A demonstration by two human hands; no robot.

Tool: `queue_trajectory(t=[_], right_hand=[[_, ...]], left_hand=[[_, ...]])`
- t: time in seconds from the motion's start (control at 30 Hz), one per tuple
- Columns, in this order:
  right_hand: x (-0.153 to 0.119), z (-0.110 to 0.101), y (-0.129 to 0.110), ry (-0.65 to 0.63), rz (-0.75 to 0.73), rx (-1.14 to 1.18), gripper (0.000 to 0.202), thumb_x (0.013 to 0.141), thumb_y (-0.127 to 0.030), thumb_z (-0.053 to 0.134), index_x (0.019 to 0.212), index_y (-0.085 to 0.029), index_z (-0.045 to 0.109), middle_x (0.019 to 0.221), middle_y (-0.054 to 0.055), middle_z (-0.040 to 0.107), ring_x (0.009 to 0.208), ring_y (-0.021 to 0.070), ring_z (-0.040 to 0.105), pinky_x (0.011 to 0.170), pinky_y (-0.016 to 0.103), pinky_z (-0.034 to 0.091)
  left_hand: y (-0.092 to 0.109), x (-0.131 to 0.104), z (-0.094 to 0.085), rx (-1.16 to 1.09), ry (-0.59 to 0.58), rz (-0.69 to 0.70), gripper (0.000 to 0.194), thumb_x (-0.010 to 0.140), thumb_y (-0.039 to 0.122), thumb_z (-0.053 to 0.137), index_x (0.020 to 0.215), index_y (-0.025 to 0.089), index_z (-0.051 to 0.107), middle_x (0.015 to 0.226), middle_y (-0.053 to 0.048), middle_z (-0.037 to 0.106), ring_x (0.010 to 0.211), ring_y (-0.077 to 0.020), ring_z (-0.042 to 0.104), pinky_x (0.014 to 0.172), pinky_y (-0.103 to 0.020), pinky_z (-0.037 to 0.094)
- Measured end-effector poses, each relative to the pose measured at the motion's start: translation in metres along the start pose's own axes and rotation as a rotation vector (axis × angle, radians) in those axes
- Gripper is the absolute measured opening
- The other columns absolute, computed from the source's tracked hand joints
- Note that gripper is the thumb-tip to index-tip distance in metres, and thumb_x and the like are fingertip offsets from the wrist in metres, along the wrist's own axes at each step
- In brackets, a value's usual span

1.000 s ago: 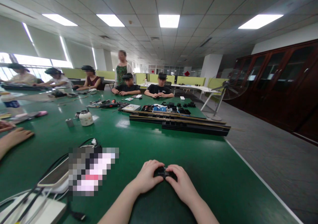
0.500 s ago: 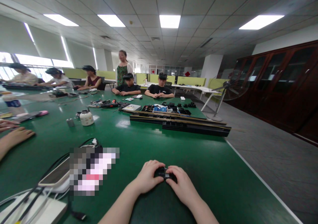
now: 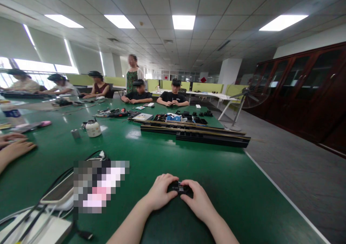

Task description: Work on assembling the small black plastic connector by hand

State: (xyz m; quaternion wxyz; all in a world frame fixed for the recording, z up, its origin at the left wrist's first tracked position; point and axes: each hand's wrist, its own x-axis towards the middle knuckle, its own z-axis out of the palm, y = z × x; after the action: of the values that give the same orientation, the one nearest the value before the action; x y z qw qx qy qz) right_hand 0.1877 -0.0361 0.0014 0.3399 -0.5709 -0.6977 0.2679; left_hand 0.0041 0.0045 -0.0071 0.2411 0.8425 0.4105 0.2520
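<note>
A small black part with a silvery piece at its middle (image 3: 180, 188) is between my two hands, low over the green table (image 3: 151, 157). Its exact kind does not show. My left hand (image 3: 161, 193) grips the left end, thumb in front and fingers behind. On the right end, my right hand (image 3: 196, 198) holds it the same way, with the thumb along the near side. Fingers cover both ends of the part.
Left of my hands lie a white-edged device (image 3: 58, 190) with cables and a pixelated bright object (image 3: 105, 186). Long black rails (image 3: 213, 140) with thin brass-coloured rods cross the table ahead. A white jar (image 3: 93, 128) stands further left. A co-worker's hands (image 3: 18, 146) rest at the left edge.
My right thumb and fingers have shifted slightly, so more of the black part shows between my hands. Both hands stay in nearly the same place. The view has shifted very slightly.
</note>
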Motion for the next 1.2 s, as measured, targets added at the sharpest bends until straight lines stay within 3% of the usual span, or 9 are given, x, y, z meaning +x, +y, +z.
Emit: queue_trajectory(t=[0.5,0.97,1.2], right_hand=[[-0.001,-0.003,-0.001,0.018,0.061,0.071,0.035,0.071,-0.022,0.057,0.105,-0.023,0.060,0.106,0.006,0.064,0.103,0.0214,0.058,0.095,0.036,0.041],[0.003,-0.003,0.007,0.022,0.078,0.212,0.030,0.072,-0.029,0.059,0.101,-0.021,0.061,0.103,0.005,0.066,0.101,0.0218,0.059,0.093,0.036,0.043],[0.003,-0.005,0.006,0.008,0.082,0.150,0.027,0.073,-0.030,0.057,0.099,-0.022,0.062,0.103,0.004,0.066,0.101,0.0220,0.059,0.093,0.036,0.043]], left_hand=[[0.003,0.000,-0.003,-0.021,0.009,-0.036,0.040,0.078,0.018,0.055,0.117,0.024,0.054,0.113,-0.005,0.060,0.108,-0.0234,0.050,0.097,-0.038,0.035],[0.002,-0.001,-0.002,-0.013,0.008,-0.045,0.033,0.080,0.023,0.055,0.114,0.024,0.056,0.109,-0.004,0.062,0.104,-0.0220,0.052,0.094,-0.036,0.037],[0.001,0.000,-0.002,-0.019,0.011,-0.052,0.036,0.078,0.023,0.056,0.114,0.024,0.056,0.109,-0.004,0.062,0.104,-0.0227,0.052,0.095,-0.036,0.036]])
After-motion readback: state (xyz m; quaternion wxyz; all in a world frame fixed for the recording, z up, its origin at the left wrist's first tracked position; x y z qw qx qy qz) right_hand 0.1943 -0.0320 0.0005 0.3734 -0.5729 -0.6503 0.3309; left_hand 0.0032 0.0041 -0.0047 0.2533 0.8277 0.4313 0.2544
